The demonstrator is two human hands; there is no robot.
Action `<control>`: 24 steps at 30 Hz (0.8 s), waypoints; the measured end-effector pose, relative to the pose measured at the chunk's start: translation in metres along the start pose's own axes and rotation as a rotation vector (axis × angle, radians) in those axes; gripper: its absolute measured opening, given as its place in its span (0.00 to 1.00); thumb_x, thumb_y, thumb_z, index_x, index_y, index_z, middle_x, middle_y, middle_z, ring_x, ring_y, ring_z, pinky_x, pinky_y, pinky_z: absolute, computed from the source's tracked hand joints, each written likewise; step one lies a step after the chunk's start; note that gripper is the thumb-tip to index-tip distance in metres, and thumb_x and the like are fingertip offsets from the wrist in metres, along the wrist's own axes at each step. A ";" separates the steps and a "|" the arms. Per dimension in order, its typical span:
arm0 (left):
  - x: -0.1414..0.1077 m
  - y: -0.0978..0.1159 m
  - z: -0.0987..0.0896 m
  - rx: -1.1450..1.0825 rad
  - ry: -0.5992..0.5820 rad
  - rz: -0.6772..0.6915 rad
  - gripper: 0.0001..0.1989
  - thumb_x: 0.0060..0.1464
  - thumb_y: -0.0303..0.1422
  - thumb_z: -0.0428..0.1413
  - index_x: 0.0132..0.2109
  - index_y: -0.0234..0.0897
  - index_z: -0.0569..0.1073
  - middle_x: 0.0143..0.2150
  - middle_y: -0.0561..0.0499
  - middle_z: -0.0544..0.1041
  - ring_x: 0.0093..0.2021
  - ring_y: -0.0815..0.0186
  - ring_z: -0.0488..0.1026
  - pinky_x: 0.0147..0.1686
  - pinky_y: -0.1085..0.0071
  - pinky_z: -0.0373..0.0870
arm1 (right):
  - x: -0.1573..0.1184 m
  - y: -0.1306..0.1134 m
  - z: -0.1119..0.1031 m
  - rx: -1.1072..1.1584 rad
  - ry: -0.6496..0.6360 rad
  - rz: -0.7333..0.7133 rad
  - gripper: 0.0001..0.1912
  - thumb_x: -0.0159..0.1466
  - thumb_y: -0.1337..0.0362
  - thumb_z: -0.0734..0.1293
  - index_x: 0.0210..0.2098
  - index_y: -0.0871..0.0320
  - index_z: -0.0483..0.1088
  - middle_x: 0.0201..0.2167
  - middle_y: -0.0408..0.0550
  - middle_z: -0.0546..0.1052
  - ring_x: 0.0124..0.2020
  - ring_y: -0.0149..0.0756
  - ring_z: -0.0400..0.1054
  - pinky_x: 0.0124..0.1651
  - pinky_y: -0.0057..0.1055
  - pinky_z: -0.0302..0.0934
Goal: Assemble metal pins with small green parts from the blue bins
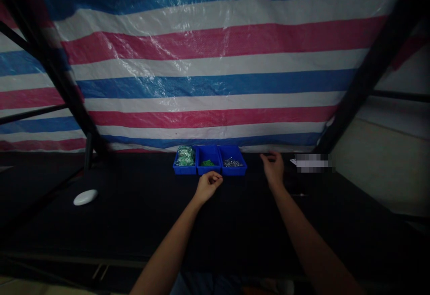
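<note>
Near three blue bins (210, 160), left hand (208, 186), right hand (273, 168), both curled

Both hands (240, 183) loosely curled, empty.

Hmm, point should be per hand.

Left hand (207, 186), right hand (272, 168) loosely curled.

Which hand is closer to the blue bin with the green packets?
Left hand, in front of the bin and to its right. Right hand is far right, past two other bins.
</note>
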State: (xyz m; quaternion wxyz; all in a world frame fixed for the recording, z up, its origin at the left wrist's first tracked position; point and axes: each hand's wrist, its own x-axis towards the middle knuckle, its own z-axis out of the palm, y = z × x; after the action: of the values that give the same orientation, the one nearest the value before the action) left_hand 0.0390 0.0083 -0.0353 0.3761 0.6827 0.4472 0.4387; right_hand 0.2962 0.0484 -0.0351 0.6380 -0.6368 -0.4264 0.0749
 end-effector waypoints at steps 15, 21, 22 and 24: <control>-0.003 0.011 -0.008 0.091 0.095 0.082 0.15 0.47 0.35 0.53 0.43 0.34 0.71 0.35 0.48 0.73 0.26 0.72 0.65 0.28 0.74 0.63 | -0.025 0.009 0.024 0.247 -0.169 0.140 0.23 0.52 0.49 0.61 0.40 0.58 0.65 0.27 0.43 0.67 0.21 0.27 0.59 0.23 0.25 0.54; -0.004 0.012 -0.011 0.121 0.118 0.145 0.12 0.48 0.35 0.53 0.39 0.34 0.73 0.38 0.48 0.71 0.28 0.72 0.66 0.29 0.74 0.63 | -0.027 0.009 0.023 0.301 -0.180 0.187 0.21 0.51 0.48 0.61 0.35 0.58 0.66 0.25 0.43 0.68 0.20 0.26 0.59 0.21 0.24 0.54; -0.004 0.014 -0.011 0.137 0.133 0.164 0.11 0.48 0.35 0.53 0.36 0.34 0.74 0.39 0.47 0.70 0.28 0.72 0.66 0.29 0.73 0.64 | -0.026 0.009 0.023 0.306 -0.174 0.187 0.21 0.51 0.48 0.61 0.35 0.59 0.66 0.24 0.43 0.68 0.19 0.26 0.59 0.20 0.24 0.54; -0.005 0.017 -0.013 0.157 0.148 0.184 0.10 0.48 0.36 0.53 0.32 0.34 0.74 0.38 0.47 0.70 0.29 0.71 0.66 0.29 0.73 0.64 | -0.025 0.011 0.024 0.310 -0.166 0.173 0.21 0.51 0.48 0.61 0.34 0.59 0.66 0.23 0.42 0.68 0.18 0.26 0.58 0.20 0.24 0.53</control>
State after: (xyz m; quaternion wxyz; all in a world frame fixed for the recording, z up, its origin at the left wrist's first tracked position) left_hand 0.0305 -0.0003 -0.0168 0.2455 0.7140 0.4422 0.4842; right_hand 0.2699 0.0519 -0.0601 0.6823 -0.5569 -0.4045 0.2464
